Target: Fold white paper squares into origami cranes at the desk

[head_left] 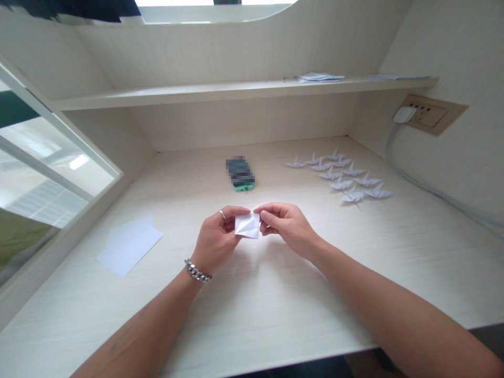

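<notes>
A small folded white paper square (247,226) with crease lines is held up over the middle of the desk. My left hand (219,231), with a ring and a chain bracelet at the wrist, is closed on the paper's left side. At its upper right edge, my right hand (284,224) pinches the paper between thumb and fingers. Several folded paper cranes (353,195) stand in a cluster at the right back. To the left lies a pile of white paper sheets (132,242).
A dark phone with a green edge (241,174) lies behind my hands, its surface blurred. A shelf (220,93) crosses the back, bearing folded papers (319,77). From a wall socket (435,114), a plugged-in cable (417,181) runs down the right side. A framed glass pane (47,173) borders the left.
</notes>
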### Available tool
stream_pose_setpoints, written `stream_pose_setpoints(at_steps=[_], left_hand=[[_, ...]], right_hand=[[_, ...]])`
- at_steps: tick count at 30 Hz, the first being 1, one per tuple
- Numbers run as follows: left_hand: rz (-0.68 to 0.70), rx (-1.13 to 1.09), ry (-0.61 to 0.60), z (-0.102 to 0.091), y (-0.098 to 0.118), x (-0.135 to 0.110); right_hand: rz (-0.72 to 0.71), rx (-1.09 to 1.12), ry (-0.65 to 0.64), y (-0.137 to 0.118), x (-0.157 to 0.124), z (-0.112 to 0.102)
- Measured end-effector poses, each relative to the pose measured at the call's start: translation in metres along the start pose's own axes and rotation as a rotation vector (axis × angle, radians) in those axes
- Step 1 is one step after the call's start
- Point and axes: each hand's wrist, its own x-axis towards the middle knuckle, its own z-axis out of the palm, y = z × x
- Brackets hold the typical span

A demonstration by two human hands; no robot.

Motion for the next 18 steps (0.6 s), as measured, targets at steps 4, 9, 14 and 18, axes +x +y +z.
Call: stream_pose_setpoints(at_steps=[4, 9, 14, 18], left_hand=[[0.047, 0.074, 0.051, 0.0003, 0.0021, -0.0007], [0.084, 0.147, 0.111, 0.0019, 0.0047, -0.0028], [0.037, 0.167, 0.149, 0.0045, 0.0056, -0.0036], [0.01, 0.162, 0.153, 0.0073, 0.0053, -0.0032]], right_hand=[[0.021, 0.018, -0.042, -0.0009, -0.0011, -0.0002], [0.021, -0.03, -0.047, -0.0006, -0.0016, 0.0006], [0.028, -0.09, -0.034, -0.0031, -0.0032, 0.0022], [0.04, -0.075, -0.039, -0.0059, -0.0045, 0.0033]])
